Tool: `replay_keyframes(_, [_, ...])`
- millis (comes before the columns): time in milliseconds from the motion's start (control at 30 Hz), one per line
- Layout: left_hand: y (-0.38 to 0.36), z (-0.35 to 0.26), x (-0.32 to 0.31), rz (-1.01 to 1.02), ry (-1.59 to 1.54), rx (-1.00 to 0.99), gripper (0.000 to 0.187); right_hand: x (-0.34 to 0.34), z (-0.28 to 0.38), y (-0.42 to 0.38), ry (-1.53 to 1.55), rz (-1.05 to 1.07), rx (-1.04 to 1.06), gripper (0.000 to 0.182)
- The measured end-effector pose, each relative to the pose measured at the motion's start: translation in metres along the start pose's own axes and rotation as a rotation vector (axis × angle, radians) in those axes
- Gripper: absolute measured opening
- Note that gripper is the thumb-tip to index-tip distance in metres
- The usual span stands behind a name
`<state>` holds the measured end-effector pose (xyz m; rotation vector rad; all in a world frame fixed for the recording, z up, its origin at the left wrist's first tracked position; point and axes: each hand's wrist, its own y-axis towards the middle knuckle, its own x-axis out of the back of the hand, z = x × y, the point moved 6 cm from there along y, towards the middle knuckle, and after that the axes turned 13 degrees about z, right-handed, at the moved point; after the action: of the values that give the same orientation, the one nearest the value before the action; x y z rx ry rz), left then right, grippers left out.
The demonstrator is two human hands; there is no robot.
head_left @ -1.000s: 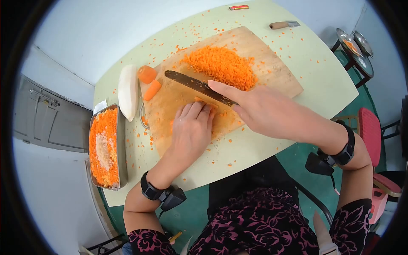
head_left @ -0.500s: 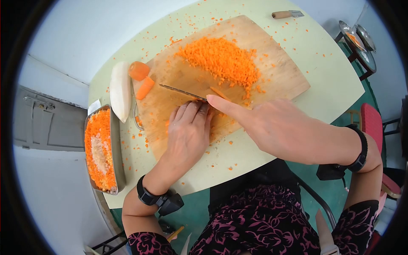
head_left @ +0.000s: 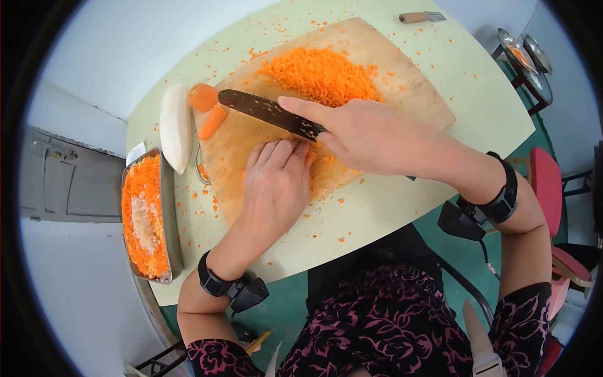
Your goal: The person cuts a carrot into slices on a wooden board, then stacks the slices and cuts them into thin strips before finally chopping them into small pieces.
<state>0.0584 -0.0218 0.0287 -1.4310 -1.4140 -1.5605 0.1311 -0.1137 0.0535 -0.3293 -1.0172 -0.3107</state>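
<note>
My right hand (head_left: 364, 135) grips a large dark knife (head_left: 267, 113), its forefinger stretched along the spine; the blade lies tilted across the wooden cutting board (head_left: 414, 94). My left hand (head_left: 276, 185) rests flat on the board with fingers curled over a carrot piece that is mostly hidden beneath them, right below the blade. A heap of finely diced carrot (head_left: 320, 75) covers the board's far half. Two uncut carrot chunks (head_left: 207, 107) lie at the board's left end.
A white radish (head_left: 174, 127) lies left of the board. A metal tray (head_left: 166, 217) of diced carrot stands at the table's left edge. Carrot bits litter the pale green table (head_left: 477, 107). A small wooden-handled tool (head_left: 419, 17) lies far back. A red chair (head_left: 546, 195) stands right.
The knife has swung from edge-down in the carrot to a raised, flat-tilted pose, and my right hand moved up and left. My left hand stayed in place.
</note>
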Motion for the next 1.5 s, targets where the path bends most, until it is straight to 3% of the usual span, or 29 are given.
replay_keyframes(333, [-0.003,0.009,0.016,-0.042,-0.105,0.022,0.022,0.013,0.015,-0.036,-0.100,-0.082,0.051,0.051])
replay_keyframes(433, [-0.007,0.015,0.025,0.050,-0.128,0.150,0.023,0.010,0.011,-0.045,-0.089,-0.046,0.007,0.054])
replay_keyframes(533, [-0.013,0.005,0.015,0.053,-0.136,0.117,0.024,-0.002,0.009,-0.050,-0.083,0.036,-0.056,0.058])
replay_keyframes(833, [-0.009,0.001,0.008,0.029,-0.095,0.081,0.017,-0.002,0.010,-0.049,-0.133,0.018,-0.003,0.061])
replay_keyframes(1500, [-0.011,0.001,0.005,0.019,-0.056,0.088,0.021,-0.006,0.012,-0.046,-0.120,0.028,0.011,0.061])
